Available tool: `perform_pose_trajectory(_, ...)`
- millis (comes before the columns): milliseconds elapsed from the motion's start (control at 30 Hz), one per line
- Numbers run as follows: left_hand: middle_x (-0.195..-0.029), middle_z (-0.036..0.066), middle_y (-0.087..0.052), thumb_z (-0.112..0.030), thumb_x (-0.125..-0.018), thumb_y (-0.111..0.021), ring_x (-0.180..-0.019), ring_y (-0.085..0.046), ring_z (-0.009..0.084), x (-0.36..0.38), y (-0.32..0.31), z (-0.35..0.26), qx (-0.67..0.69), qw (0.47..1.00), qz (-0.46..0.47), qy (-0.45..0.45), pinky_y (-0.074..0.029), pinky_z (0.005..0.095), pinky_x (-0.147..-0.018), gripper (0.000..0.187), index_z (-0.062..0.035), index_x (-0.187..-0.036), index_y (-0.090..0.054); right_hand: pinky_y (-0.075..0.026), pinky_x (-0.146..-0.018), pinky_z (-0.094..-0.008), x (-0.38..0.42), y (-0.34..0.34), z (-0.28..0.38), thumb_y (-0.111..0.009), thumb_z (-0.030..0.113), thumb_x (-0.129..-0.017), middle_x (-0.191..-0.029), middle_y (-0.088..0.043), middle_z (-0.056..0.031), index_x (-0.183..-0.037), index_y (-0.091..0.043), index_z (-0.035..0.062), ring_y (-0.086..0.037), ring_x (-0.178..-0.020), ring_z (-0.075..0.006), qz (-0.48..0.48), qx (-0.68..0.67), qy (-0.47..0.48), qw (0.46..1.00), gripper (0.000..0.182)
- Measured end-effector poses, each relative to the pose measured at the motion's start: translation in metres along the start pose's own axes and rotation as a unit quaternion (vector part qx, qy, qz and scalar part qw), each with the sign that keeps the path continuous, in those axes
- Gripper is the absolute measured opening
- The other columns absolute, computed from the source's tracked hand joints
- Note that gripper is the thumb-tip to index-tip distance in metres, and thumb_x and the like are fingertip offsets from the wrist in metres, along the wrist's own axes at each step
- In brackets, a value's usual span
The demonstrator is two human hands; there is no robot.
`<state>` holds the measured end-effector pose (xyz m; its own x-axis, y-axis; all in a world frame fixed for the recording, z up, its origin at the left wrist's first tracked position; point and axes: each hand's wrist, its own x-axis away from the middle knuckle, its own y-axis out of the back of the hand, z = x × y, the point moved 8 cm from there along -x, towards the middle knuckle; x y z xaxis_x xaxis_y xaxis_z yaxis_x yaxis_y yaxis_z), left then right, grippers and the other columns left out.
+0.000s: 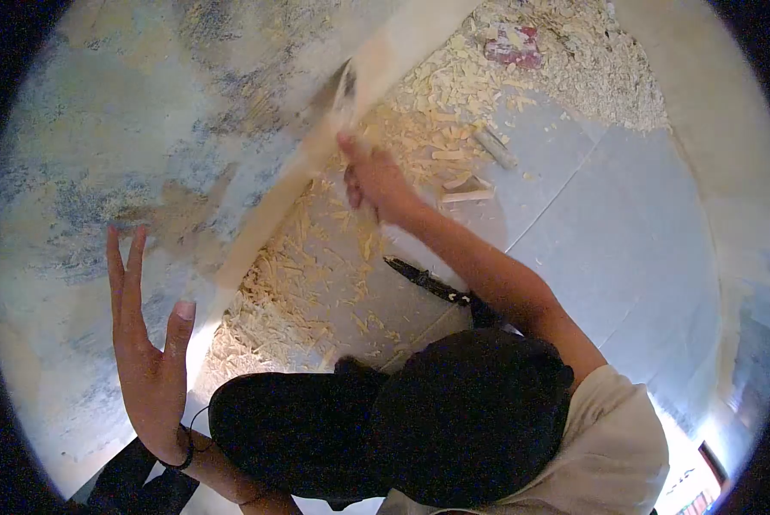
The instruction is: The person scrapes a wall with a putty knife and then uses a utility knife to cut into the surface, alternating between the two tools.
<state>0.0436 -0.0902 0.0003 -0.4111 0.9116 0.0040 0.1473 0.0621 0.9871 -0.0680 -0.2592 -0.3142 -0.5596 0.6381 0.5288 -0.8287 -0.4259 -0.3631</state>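
My left hand is spread over the mottled blue-grey and ochre painted panel, fingers apart and holding nothing. A dark cord circles its wrist. My right hand is closed round a hand tool with a pale part and a dark part, blurred by motion. The tool overlaps the pale wooden edge strip that runs diagonally along the panel's side. Its exact kind I cannot tell.
Wood shavings lie along the strip on the grey floor. A long black tool, curved wood offcuts and a small cylinder lie nearby. A heap of pale shavings surrounds a reddish piece.
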Motion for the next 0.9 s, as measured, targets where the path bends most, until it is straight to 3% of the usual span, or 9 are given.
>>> perform_pose_trajectory(100, -0.162, 0.015, -0.022, -0.043, -0.092, -0.061, -0.149, -0.021, 0.0361, -0.003, -0.003, -0.006, -0.001, 1.0, 0.008, -0.011, -0.021, 0.0522, -0.118, 0.067, -0.0142, -0.15, -0.041, -0.043, -0.037, -0.0375, 0.015, -0.029, -0.031, -0.06, 0.061, -0.09, -0.054, -0.053, -0.008, -0.075, -0.052, 0.0026, -0.053, -0.041, -0.0201, 0.02, 0.017, -0.007, 1.0, 0.061)
perform_pose_trajectory(200, -0.162, 0.015, -0.022, -0.042, -0.093, -0.06, -0.149, -0.021, 0.0365, -0.004, -0.003, -0.011, -0.004, 1.0, 0.014, -0.011, -0.021, 0.0518, -0.118, 0.066, -0.014, -0.149, -0.041, -0.044, -0.038, -0.0373, 0.018, -0.029, -0.011, -0.06, 0.061, -0.09, -0.055, -0.053, -0.0075, -0.08, -0.053, 0.0014, -0.054, -0.043, -0.0196, 0.048, 0.003, 0.028, 0.998, 0.061)
perform_pose_trajectory(267, -0.162, 0.016, -0.023, -0.04, -0.093, -0.06, -0.149, -0.021, 0.0367, -0.002, -0.003, -0.008, -0.002, 1.0, 0.018, -0.008, -0.02, 0.0516, -0.118, 0.065, -0.0138, -0.149, -0.041, -0.043, -0.044, -0.032, 0.009, -0.003, 0.025, -0.059, 0.057, -0.093, -0.055, -0.049, -0.0035, -0.078, -0.051, 0.0048, -0.049, -0.044, -0.0153, -0.002, 0.054, 0.036, 0.998, 0.055)
perform_pose_trajectory(433, -0.162, 0.015, -0.022, -0.04, -0.093, -0.059, -0.149, -0.021, 0.0363, 0.002, -0.001, 0.002, -0.004, 1.0, 0.009, 0.005, -0.02, 0.0517, -0.119, 0.065, -0.0151, -0.15, -0.041, -0.044, -0.046, -0.0364, -0.043, 0.045, 0.057, -0.061, 0.056, -0.092, -0.055, -0.048, -0.0043, -0.069, -0.051, 0.0066, -0.049, -0.044, -0.0192, -0.003, -0.174, 0.075, 0.982, 0.055)
perform_pose_trajectory(533, -0.162, 0.015, -0.021, -0.041, -0.093, -0.059, -0.149, -0.021, 0.0361, 0.0, -0.001, 0.004, -0.002, 1.0, 0.006, 0.002, -0.02, 0.0518, -0.119, 0.066, -0.0158, -0.15, -0.04, -0.044, -0.042, -0.0381, -0.037, 0.034, 0.029, -0.052, 0.062, -0.093, -0.051, -0.055, -0.0087, -0.064, -0.055, 0.0051, -0.056, -0.046, -0.0205, -0.037, 0.01, 0.028, 0.999, 0.064)
perform_pose_trajectory(567, -0.162, 0.015, -0.021, -0.041, -0.093, -0.059, -0.149, -0.021, 0.036, -0.001, -0.001, 0.004, -0.004, 1.0, 0.008, 0.0, -0.02, 0.0519, -0.118, 0.066, -0.0159, -0.151, -0.04, -0.042, -0.039, -0.0378, -0.027, 0.021, 0.024, -0.052, 0.064, -0.092, -0.05, -0.053, -0.0074, -0.063, -0.053, 0.0064, -0.056, -0.045, -0.0194, -0.025, 0.038, 0.096, 0.994, 0.064)
perform_pose_trajectory(667, -0.162, 0.015, -0.021, -0.041, -0.092, -0.06, -0.149, -0.02, 0.0361, -0.001, -0.003, 0.0, -0.012, 1.0, 0.006, -0.006, -0.02, 0.0518, -0.119, 0.067, -0.0158, -0.151, -0.039, -0.041, -0.037, -0.0379, -0.006, -0.016, -0.018, -0.053, 0.065, -0.092, -0.052, -0.054, -0.0073, -0.064, -0.053, 0.0066, -0.055, -0.043, -0.0191, 0.024, 0.017, 0.013, 0.999, 0.065)
perform_pose_trajectory(767, -0.162, 0.015, -0.021, -0.041, -0.092, -0.06, -0.149, -0.02, 0.0362, 0.0, -0.001, -0.004, -0.004, 1.0, 0.012, -0.011, -0.02, 0.0514, -0.119, 0.067, -0.0154, -0.151, -0.04, -0.045, -0.041, -0.0342, 0.014, -0.02, 0.001, -0.063, 0.052, -0.093, -0.057, -0.045, -0.0004, -0.08, -0.049, 0.0084, -0.047, -0.044, -0.0151, 0.019, -0.07, -0.019, 0.997, 0.048)
perform_pose_trajectory(900, -0.162, 0.016, -0.021, -0.04, -0.092, -0.06, -0.149, -0.021, 0.0361, 0.003, 0.002, 0.001, -0.005, 1.0, 0.008, -0.003, -0.019, 0.051, -0.119, 0.066, -0.0146, -0.15, -0.041, -0.043, -0.043, -0.0327, -0.012, 0.003, 0.026, -0.062, 0.05, -0.094, -0.057, -0.042, 0.0011, -0.076, -0.045, 0.0116, -0.044, -0.044, -0.0131, 0.054, -0.087, 0.014, 0.995, 0.046)
